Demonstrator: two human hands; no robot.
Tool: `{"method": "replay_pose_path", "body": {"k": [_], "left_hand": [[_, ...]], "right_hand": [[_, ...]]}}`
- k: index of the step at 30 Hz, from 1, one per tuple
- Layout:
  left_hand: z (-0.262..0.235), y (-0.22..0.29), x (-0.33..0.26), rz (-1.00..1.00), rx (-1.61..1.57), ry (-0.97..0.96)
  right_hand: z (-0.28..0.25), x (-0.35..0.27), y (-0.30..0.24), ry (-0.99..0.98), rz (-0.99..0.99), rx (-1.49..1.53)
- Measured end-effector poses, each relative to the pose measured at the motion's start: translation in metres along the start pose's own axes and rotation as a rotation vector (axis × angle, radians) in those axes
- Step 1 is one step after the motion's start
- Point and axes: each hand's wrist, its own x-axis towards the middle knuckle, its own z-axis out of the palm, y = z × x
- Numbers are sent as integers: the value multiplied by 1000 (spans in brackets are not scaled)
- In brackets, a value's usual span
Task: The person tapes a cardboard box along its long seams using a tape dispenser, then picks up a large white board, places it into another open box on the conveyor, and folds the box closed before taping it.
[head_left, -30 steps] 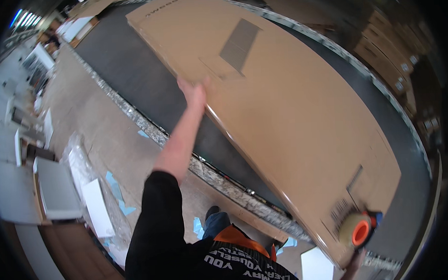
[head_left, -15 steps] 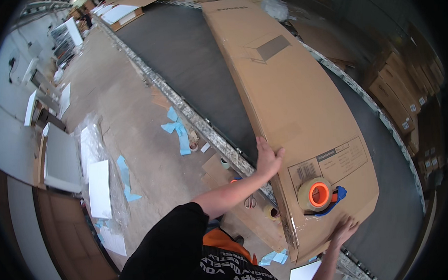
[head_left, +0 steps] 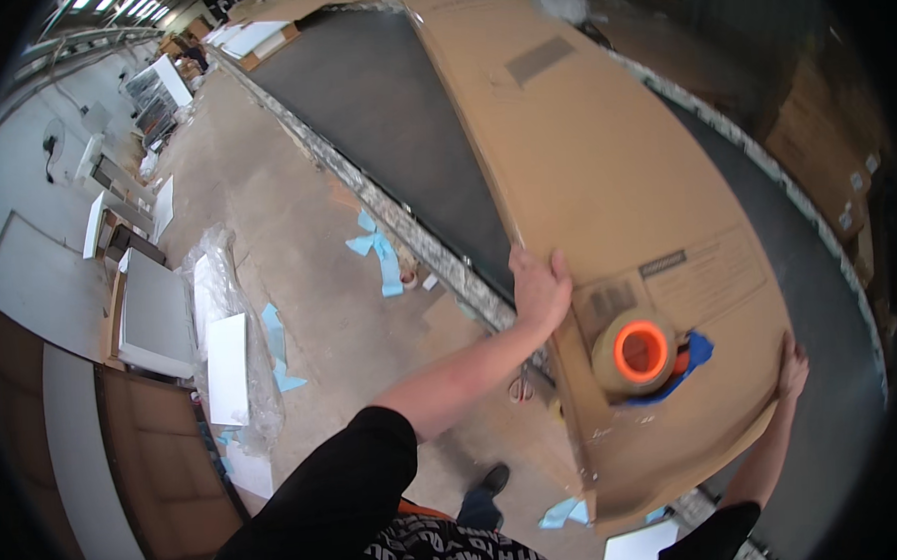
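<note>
A long, flat cardboard box (head_left: 624, 162) lies on the dark conveyor belt, running from far to near. My left hand (head_left: 541, 294) grips its left long edge, thumb on top and fingers over the side. My right hand (head_left: 793, 367) holds the right edge near the close end, its fingers curled at the cardboard. Between them, on top of the box, rests a tape dispenser with a roll of clear tape (head_left: 607, 365), an orange hub and a blue frame. Below it the near end panel bulges and its edge stands slightly apart.
The conveyor belt (head_left: 380, 93) has a worn metal side rail (head_left: 365, 194). Scissors (head_left: 519, 389) and blue strips (head_left: 382, 258) lie down on the left. White panels (head_left: 228, 370) and plastic wrap are by the wall. Stacked cartons (head_left: 823, 154) stand at the right.
My right hand has moved from the near end to the box's right edge, farther right and away. My left hand keeps its hold. The view has shifted slightly.
</note>
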Motion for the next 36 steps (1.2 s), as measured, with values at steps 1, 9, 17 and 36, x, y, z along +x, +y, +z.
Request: {"method": "replay_pose_path", "body": {"k": [1, 9, 17, 36], "left_hand": [[-3, 1, -2, -44, -69, -23], [-79, -45, 33, -13, -102, -111], [-264, -172, 22, 162, 77, -138], [-413, -252, -79, 1281, 502, -373]], "right_hand": [[-4, 1, 7, -26, -39, -68], [-27, -144, -68, 49, 173, -123], [1, -392, -160, 84, 170, 23], [136, -617, -295, 470, -90, 1000]]}}
